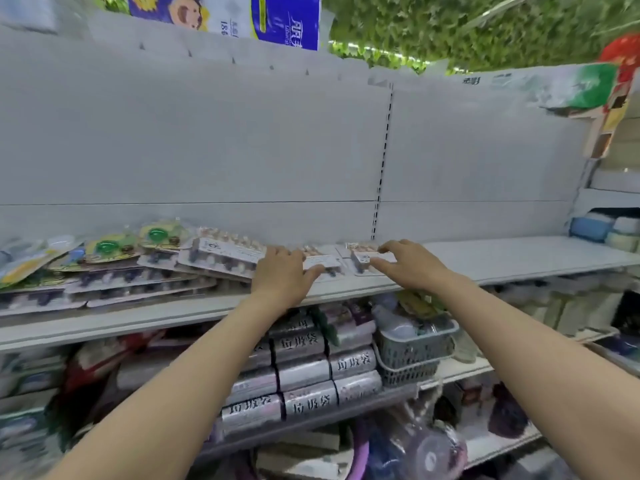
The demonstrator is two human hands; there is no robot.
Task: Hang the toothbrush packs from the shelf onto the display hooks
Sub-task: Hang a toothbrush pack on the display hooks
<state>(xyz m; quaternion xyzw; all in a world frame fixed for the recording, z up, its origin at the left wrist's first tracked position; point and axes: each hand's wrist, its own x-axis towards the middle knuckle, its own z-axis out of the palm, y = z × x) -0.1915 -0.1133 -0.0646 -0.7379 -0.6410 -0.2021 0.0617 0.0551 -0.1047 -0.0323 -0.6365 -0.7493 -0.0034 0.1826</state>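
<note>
**Both hands on packs lying on the shelf**

The left hand (280, 271) curls over one toothbrush pack (323, 262), pinching it between thumb and fingers. The right hand (412, 263) pinches a second pack (362, 260) with forefinger and thumb, just at 3 o'clock of the first. Both packs lie flat on the shelf (519, 261). A heap of packs (138, 275) overlaps at 9 o'clock of the left hand. A grey basket (408, 358) stands lower, at 6 o'clock.

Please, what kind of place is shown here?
Most likely a shop aisle for household goods. White retail shelving carries stacked toothbrush packs, many identical silver rolls fill the shelf below, and a large blue printed pack sits on the top.
</note>
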